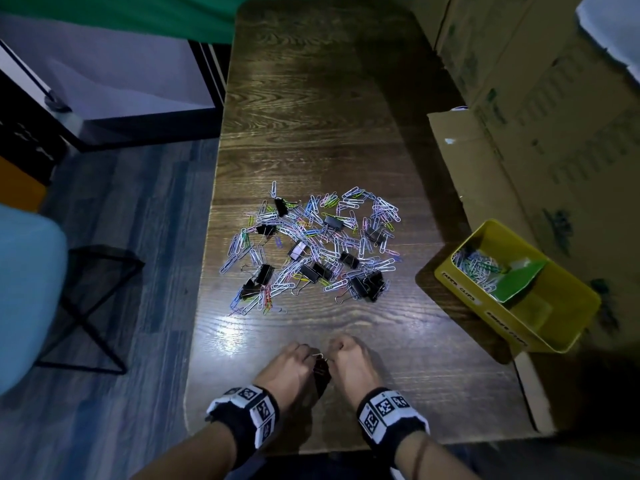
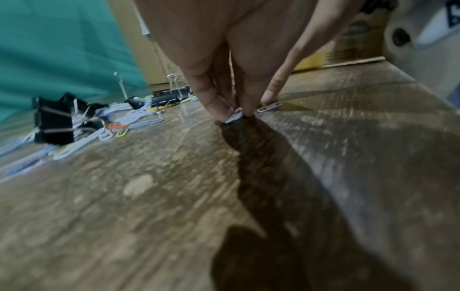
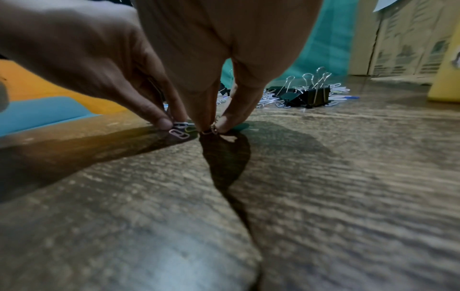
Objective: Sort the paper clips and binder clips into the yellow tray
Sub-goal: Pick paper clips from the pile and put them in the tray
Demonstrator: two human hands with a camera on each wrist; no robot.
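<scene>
The table is dark wood with a strong grain and rounded corners, and a patch of glare lies on it just beyond the fingers. Farther out past the fingers a loose heap of paper clips in white and mixed colours spreads across its middle, with black binder clips scattered through it. A few stray paper clips lie on the wood right at the fingertips, and off to the right of the fingers a yellow tray sits at the table's edge.

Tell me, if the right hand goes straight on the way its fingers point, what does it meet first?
Almost at once the dark wooden table: the right hand points down, its fingertips pinching a small paper clip just above it.
</scene>
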